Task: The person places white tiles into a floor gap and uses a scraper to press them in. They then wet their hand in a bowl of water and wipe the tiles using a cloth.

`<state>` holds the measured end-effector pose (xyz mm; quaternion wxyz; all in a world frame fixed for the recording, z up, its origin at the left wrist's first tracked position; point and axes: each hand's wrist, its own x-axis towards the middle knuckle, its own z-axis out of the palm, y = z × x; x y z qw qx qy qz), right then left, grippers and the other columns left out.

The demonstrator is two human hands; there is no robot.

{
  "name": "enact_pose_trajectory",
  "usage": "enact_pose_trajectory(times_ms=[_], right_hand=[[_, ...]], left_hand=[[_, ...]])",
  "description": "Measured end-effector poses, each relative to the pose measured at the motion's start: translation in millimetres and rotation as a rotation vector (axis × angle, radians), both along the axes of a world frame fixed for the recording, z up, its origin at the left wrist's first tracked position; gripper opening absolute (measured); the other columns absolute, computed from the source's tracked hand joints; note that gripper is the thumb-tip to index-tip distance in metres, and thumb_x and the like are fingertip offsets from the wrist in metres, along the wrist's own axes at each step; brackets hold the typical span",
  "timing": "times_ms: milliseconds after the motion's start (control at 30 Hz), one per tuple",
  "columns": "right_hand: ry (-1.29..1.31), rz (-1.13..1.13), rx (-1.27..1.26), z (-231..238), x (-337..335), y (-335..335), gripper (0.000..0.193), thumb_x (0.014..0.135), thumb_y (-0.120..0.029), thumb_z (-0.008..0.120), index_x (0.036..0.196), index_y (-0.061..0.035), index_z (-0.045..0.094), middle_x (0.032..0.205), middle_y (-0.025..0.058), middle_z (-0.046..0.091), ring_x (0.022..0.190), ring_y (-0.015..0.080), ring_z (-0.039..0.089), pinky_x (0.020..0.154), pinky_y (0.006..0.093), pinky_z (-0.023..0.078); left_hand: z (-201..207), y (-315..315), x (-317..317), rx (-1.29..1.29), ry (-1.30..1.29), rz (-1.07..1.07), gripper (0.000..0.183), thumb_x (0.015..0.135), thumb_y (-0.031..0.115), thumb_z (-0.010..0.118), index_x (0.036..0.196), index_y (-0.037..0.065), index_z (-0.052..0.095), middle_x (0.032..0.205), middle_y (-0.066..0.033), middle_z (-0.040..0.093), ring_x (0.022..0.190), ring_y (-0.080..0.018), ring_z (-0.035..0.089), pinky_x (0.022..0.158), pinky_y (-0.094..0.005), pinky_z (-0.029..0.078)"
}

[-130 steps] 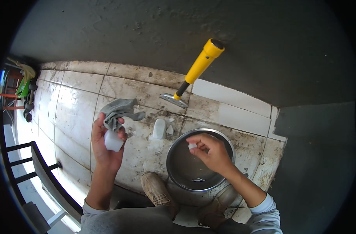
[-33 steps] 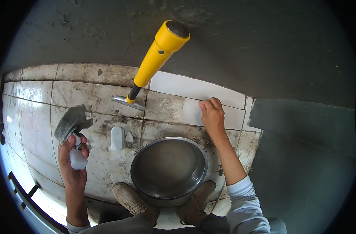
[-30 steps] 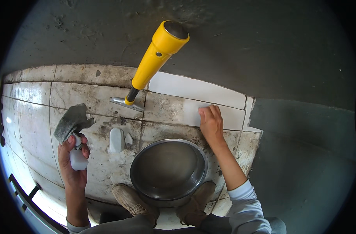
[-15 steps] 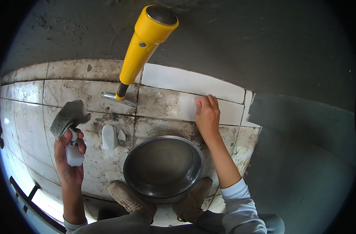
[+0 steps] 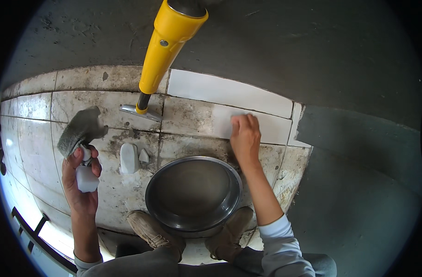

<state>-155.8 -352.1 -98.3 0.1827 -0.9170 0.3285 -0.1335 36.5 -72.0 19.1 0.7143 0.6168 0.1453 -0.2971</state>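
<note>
Raised above the floor at the left, my left hand (image 5: 79, 184) is closed around a bunched grey woven cloth (image 5: 80, 124). The same hand holds a white block (image 5: 87, 179), and a smaller white lump shows between its fingers. My right hand (image 5: 246, 136) is closed in a fist against the wall-side tiles, at the border between a stained tile (image 5: 187, 115) and a whiter stretch. Its fingertips are slightly blurred, and anything inside them is hidden. Between my feet stands a round metal basin (image 5: 158, 217) of cloudy liquid.
A yellow-handled tool (image 5: 165, 51) with a flat metal head stands upright beyond the basin. Left of the basin lie a white rounded bar (image 5: 128, 158) and a small white chip (image 5: 144, 155). Dark grey surface (image 5: 359, 184) borders the tiles. A black rail (image 5: 40, 247) is at lower left.
The view has shifted slightly. Both hands keep nearly the same places and grips; the cloth hangs a little differently in my left hand.
</note>
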Motion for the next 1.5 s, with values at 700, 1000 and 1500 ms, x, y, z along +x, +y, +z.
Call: enact_pose_trajectory(times_ms=[700,1000,1500], right_hand=[[0.018,-0.038,-0.024,-2.0,5.3,0.1,0.003,0.08,-0.001,0.058,0.077,-0.0015,0.057,0.08,0.014,0.056,0.08,0.0329,0.055,0.069,0.0423,0.048],[-0.013,-0.04,-0.026,-3.0,9.6,-4.1,0.004,0.079,0.0,0.059,0.076,-0.0012,0.057,0.079,0.0135,0.056,0.08,0.0322,0.055,0.069,0.0413,0.048],[-0.004,-0.018,0.056,-1.0,-3.1,8.3,0.003,0.078,0.0,0.06,0.077,-0.0008,0.057,0.08,0.0134,0.057,0.08,0.0321,0.055,0.069,0.0417,0.048]], left_hand=[[1.7,10.0,3.0,-0.028,-0.014,0.005,0.019,0.088,0.025,0.059,0.092,0.007,0.056,0.086,-0.0091,0.06,0.058,-0.0102,0.051,0.057,-0.0218,0.039],[0.3,7.5,2.3,-0.054,0.005,-0.021,0.019,0.089,0.025,0.059,0.092,0.007,0.056,0.086,-0.0089,0.06,0.059,-0.0107,0.052,0.057,-0.0221,0.04],[1.3,13.0,0.6,-0.055,-0.023,0.005,0.018,0.089,0.025,0.058,0.093,0.007,0.056,0.086,-0.0091,0.06,0.058,-0.0103,0.05,0.058,-0.0217,0.039]])
